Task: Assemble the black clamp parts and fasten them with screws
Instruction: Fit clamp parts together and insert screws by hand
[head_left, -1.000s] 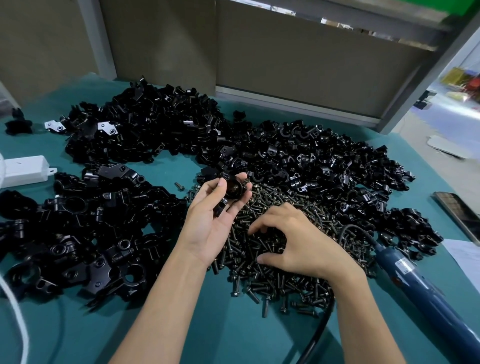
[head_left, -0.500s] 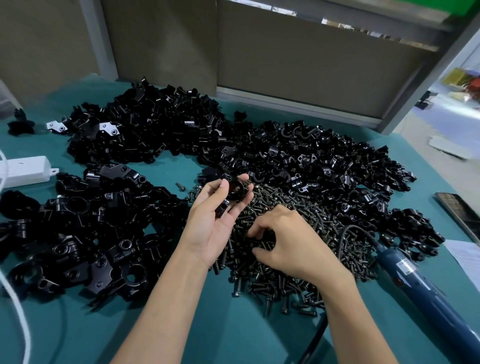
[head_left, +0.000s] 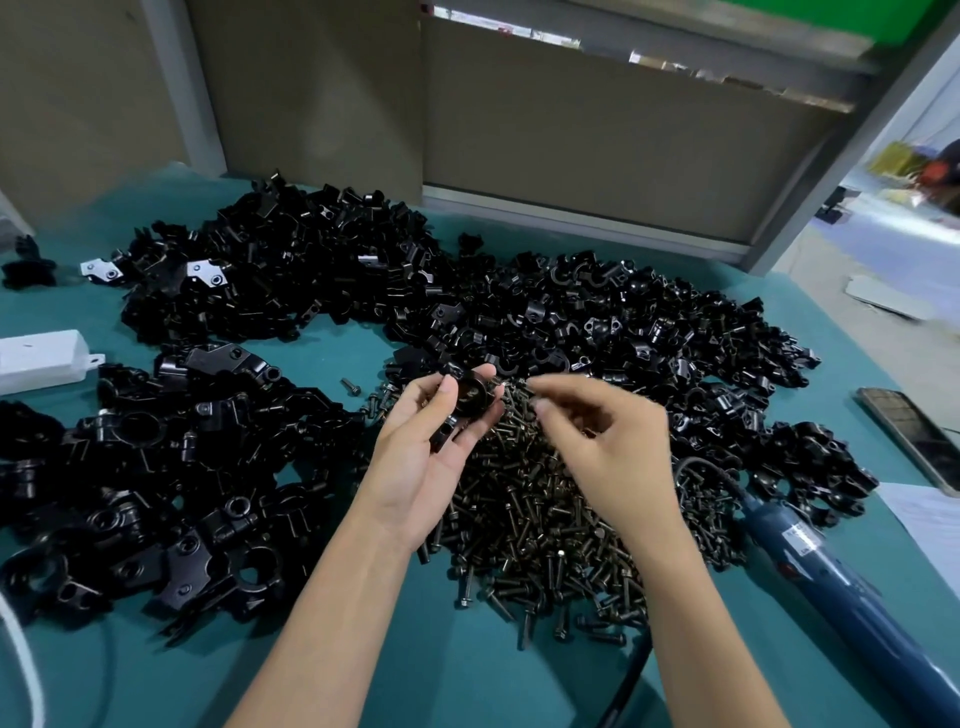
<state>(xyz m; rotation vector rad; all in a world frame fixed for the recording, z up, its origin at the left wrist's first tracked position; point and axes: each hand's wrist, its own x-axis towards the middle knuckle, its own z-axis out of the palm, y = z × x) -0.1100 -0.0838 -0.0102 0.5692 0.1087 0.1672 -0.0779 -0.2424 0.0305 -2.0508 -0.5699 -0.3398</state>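
My left hand (head_left: 431, 447) holds a black clamp part (head_left: 470, 402) between thumb and fingers, palm up, above the near edge of the screw pile (head_left: 540, 514). My right hand (head_left: 602, 441) is raised over the pile, its fingertips pinching a small dark screw (head_left: 522, 383) right beside the clamp part; the hand is motion-blurred. Heaps of black clamp pieces lie around: small clamp halves (head_left: 623, 332) behind the hands, more at the back left (head_left: 280, 270), larger clamp bodies (head_left: 156, 478) on the left.
A blue electric screwdriver (head_left: 841, 582) lies at the right with its cable curving under my right arm. A phone (head_left: 914, 436) and paper (head_left: 930, 525) sit at the right edge. A white box (head_left: 41, 358) stands far left on the green table (head_left: 467, 670).
My right hand has lifted off the screw pile with a screw and moved up toward the clamp part. My left hand stayed in place holding the part.
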